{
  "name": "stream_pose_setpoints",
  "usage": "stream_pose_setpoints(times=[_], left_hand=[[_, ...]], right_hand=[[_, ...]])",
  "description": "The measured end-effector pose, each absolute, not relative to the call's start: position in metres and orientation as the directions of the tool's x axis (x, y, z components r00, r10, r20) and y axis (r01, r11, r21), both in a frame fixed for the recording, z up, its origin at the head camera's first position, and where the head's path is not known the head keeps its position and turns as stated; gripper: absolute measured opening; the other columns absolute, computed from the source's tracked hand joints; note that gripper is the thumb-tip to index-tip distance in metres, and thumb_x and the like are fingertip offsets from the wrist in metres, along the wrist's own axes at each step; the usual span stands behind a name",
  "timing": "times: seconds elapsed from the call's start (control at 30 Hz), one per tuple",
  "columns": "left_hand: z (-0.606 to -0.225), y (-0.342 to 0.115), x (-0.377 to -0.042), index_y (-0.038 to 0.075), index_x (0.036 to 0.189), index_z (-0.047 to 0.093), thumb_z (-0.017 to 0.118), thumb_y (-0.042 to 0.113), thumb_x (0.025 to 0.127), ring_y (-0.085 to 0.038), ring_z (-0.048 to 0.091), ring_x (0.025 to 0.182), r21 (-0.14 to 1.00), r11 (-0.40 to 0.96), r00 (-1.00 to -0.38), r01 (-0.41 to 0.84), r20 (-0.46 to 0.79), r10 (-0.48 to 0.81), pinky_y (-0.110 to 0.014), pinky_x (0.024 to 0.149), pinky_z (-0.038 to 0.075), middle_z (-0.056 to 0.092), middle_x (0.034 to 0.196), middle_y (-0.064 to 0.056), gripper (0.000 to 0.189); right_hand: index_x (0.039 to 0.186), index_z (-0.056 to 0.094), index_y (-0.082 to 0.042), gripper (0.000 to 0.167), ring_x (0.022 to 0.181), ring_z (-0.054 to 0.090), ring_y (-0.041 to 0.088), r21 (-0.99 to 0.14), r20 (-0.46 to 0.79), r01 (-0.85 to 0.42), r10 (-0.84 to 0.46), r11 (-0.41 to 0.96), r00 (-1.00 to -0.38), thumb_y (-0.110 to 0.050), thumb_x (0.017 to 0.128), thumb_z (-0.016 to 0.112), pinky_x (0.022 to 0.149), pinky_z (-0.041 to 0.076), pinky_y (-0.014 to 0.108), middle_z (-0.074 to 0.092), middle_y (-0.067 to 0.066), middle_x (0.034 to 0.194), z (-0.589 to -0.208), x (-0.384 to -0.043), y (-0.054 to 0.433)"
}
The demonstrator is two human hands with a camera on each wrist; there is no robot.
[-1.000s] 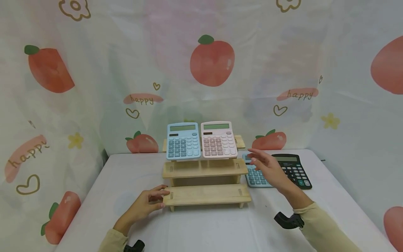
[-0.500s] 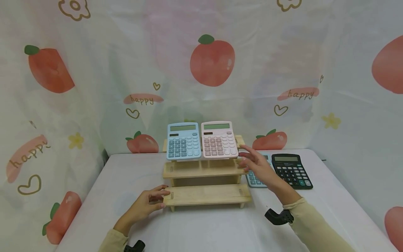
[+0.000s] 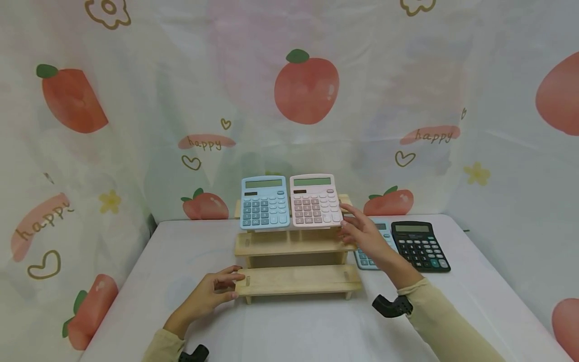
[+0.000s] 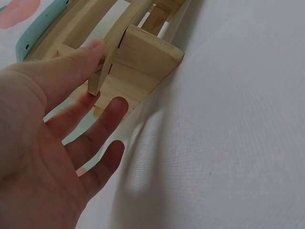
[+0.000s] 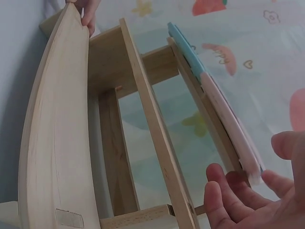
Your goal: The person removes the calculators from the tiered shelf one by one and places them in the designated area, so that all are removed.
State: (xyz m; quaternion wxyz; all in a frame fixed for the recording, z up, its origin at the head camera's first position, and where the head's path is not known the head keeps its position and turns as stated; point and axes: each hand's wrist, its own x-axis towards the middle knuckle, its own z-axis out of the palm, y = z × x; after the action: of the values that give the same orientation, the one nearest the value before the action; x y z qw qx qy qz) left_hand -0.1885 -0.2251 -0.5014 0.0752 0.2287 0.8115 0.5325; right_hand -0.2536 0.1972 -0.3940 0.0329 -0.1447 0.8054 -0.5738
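Observation:
A three-tier wooden display rack point(image 3: 298, 279) stands mid-table. On its top tier a light blue calculator point(image 3: 264, 211) and a pink calculator point(image 3: 315, 207) lean side by side. My left hand point(image 3: 203, 299) pinches the left end of the lowest board, thumb above and index finger below in the left wrist view. My right hand point(image 3: 368, 239) is at the rack's right side, fingers slightly bent, with the index finger point(image 5: 279, 183) at the lower right edge of the pink calculator. Nothing is gripped in the right hand.
Right of the rack, a second light blue calculator point(image 3: 367, 260), partly hidden by my right hand, lies on the white-covered table point(image 3: 298, 332). A black calculator point(image 3: 422, 246) lies beside it. A printed curtain point(image 3: 181, 90) surrounds the table's back and sides.
My right hand has moved left, from above the blue calculator on the table to the pink calculator's right edge. My left hand has stayed on the rack.

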Motion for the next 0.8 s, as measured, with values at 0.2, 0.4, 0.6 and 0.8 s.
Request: stream_pose_setpoints(times=[0.2,0.4,0.6,0.8], left_hand=[[-0.502,-0.225,-0.189,0.002,0.133,0.065,0.073,0.017,0.093,0.007,0.056,0.117,0.897,0.334,-0.886,0.29,0.12,0.447,-0.028,0.098,0.054,0.044,0.153,-0.031,0.043],[-0.502,-0.225,-0.189,0.002,0.132,0.066,0.074,0.018,0.093,0.008,0.055,0.117,0.897,0.332,-0.886,0.293,0.123,0.447,-0.028,0.098,0.054,0.044,0.153,-0.031,0.043],[-0.501,-0.225,-0.188,0.002,0.132,0.066,0.074,0.018,0.093,0.008,0.055,0.118,0.895,0.333,-0.884,0.297,0.126,0.45,-0.029,0.099,0.054,0.044,0.153,-0.031,0.043],[-0.499,-0.225,-0.188,0.0,0.132,0.065,0.074,0.018,0.093,-0.002,0.06,0.115,0.894,0.342,-0.889,0.291,0.121,0.441,-0.032,0.098,0.054,0.043,0.152,-0.033,0.044]], right_hand=[[0.161,0.026,-0.015,0.055,0.116,0.063,0.038,-0.945,0.107,-0.177,-0.252,0.274,-0.962,-0.018,0.109,0.045,0.082,0.057,0.024,0.05,0.029,0.147,-0.394,-0.256,0.193],[0.16,0.027,-0.015,0.054,0.117,0.063,0.038,-0.953,0.114,-0.177,-0.248,0.246,-0.962,-0.012,0.109,0.043,0.083,0.057,0.022,0.05,0.028,0.148,-0.395,-0.259,0.19],[0.16,0.027,-0.015,0.053,0.112,0.065,0.032,-0.96,0.125,-0.178,-0.24,0.215,-0.963,-0.008,0.109,0.041,0.083,0.057,0.022,0.052,0.029,0.145,-0.397,-0.261,0.188],[0.16,0.028,-0.014,0.054,0.104,0.068,0.021,-0.97,0.12,-0.164,-0.233,0.182,-0.965,-0.005,0.108,0.04,0.083,0.057,0.021,0.054,0.03,0.141,-0.398,-0.263,0.186]])
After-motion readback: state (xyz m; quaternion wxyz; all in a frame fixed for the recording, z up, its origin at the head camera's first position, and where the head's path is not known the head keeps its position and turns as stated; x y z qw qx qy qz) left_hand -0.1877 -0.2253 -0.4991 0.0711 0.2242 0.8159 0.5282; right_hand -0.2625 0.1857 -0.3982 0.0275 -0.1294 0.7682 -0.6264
